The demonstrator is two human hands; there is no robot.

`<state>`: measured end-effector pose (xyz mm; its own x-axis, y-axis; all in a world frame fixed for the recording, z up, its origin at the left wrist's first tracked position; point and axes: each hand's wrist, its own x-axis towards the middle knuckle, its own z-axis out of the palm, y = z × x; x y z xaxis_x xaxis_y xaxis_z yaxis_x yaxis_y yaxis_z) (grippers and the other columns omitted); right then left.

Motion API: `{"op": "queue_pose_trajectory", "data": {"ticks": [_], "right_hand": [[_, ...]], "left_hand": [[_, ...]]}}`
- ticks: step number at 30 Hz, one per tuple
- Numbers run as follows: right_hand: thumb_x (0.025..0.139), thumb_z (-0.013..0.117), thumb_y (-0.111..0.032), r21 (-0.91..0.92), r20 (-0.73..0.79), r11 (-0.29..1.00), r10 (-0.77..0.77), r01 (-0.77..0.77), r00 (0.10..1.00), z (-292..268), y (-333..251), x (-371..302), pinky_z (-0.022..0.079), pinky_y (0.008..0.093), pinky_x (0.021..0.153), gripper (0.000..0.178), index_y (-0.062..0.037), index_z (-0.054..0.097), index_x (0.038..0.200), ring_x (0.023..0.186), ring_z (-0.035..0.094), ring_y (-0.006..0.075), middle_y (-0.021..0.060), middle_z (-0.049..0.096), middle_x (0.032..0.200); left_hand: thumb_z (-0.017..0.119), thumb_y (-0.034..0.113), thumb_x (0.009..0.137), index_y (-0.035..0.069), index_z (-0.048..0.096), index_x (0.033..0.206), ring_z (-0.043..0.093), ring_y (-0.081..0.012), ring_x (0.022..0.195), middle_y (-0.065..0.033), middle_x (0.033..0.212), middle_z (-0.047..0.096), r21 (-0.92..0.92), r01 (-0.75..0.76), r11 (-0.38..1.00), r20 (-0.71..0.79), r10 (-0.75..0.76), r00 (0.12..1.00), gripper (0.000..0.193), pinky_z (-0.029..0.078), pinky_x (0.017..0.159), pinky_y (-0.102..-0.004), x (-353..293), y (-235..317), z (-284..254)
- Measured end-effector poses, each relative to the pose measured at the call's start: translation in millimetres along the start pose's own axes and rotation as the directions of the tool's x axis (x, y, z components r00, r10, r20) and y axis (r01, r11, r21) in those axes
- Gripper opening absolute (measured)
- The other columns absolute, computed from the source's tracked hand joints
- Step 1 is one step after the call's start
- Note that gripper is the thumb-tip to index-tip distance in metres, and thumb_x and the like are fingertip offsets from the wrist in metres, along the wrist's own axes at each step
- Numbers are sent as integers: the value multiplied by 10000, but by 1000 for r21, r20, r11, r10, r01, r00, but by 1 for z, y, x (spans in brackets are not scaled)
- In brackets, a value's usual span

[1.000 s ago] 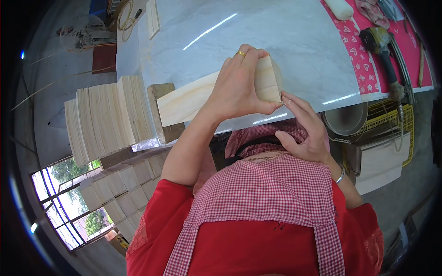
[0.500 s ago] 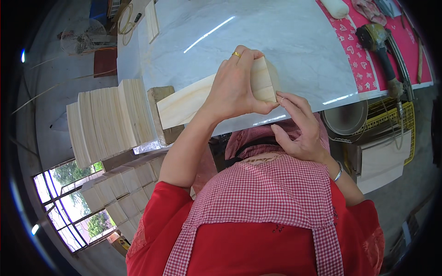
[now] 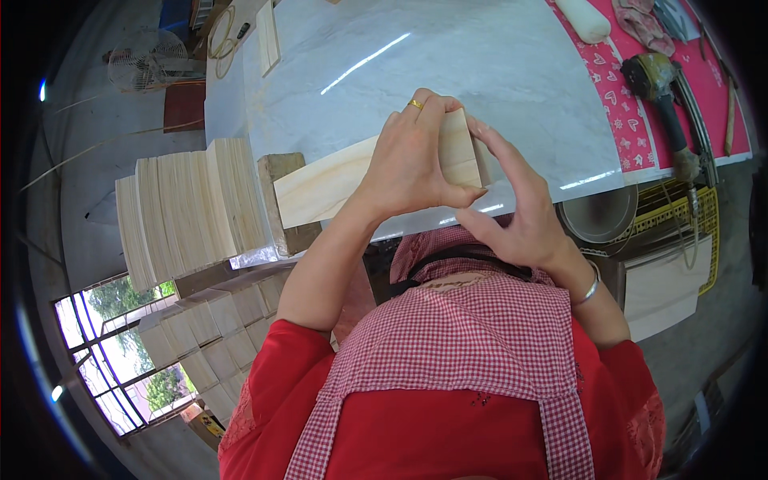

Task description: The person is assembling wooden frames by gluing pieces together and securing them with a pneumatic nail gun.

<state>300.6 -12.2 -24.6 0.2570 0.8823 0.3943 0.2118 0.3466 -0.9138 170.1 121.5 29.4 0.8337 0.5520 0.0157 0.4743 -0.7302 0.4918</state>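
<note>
A pale wooden board (image 3: 320,182) lies slantwise at the table's near edge, its left end by a darker wood block (image 3: 280,172). My left hand (image 3: 412,156) is closed over the board's right part, thumb on the near edge and fingers over the far edge. My right hand (image 3: 520,212) curves round the board's right end. Its fingers reach up to the far corner, while the thumb stays apart, close to my left thumb. Whether the right fingertips touch the wood is hard to see.
A row of thin wooden boards (image 3: 184,212) stands left of the block, with stacked wooden pieces (image 3: 212,328) below. On the pink cloth (image 3: 708,104) at right lies a nail gun (image 3: 660,92) with a hose. A round metal pan (image 3: 600,212) and yellow crate (image 3: 708,208) sit beneath the table edge.
My right hand has moved up and slightly left, its fingers going from the board's near corner to the far one and spreading from the thumb. My left hand keeps its hold.
</note>
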Motion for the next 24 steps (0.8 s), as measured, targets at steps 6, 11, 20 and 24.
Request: {"op": "queue_pose_trajectory", "data": {"ticks": [6,11,20,24], "right_hand": [[764,798,-179,57,153,988,130,-140,980,-33,-27,-27,496,412,977,703,23,506,1370,1155,624,368,223,620,1272],[863,711,-156,-471,-115,869,110,-152,987,-93,-6,-32,439,378,1033,440,26,614,1252,1210,589,313,204,625,1275],[827,760,-245,-968,-250,-4,160,-252,955,-217,50,7,477,470,957,663,11,480,1371,1126,578,427,242,601,1217],[804,759,-219,-968,-208,112,141,-224,968,-258,78,2,489,493,923,635,33,500,1325,1085,602,428,281,608,1187]], "left_hand": [[865,360,479,-9,530,1193,590,-338,961,-155,1120,555,19,-2,1000,-7,2,1000,871,443,825,-402,1,2,-2],[852,373,485,-4,539,1187,595,-327,972,-155,1117,559,41,-20,999,-36,22,999,856,444,829,-399,-3,-2,-2],[839,405,527,19,538,1196,586,-338,1009,-151,1141,565,17,-41,999,-69,42,997,828,449,881,-422,-7,-6,5],[839,400,524,14,544,1203,588,-330,1030,-144,1144,574,-30,-48,998,-80,46,996,835,439,905,-417,-6,-8,8]]}}
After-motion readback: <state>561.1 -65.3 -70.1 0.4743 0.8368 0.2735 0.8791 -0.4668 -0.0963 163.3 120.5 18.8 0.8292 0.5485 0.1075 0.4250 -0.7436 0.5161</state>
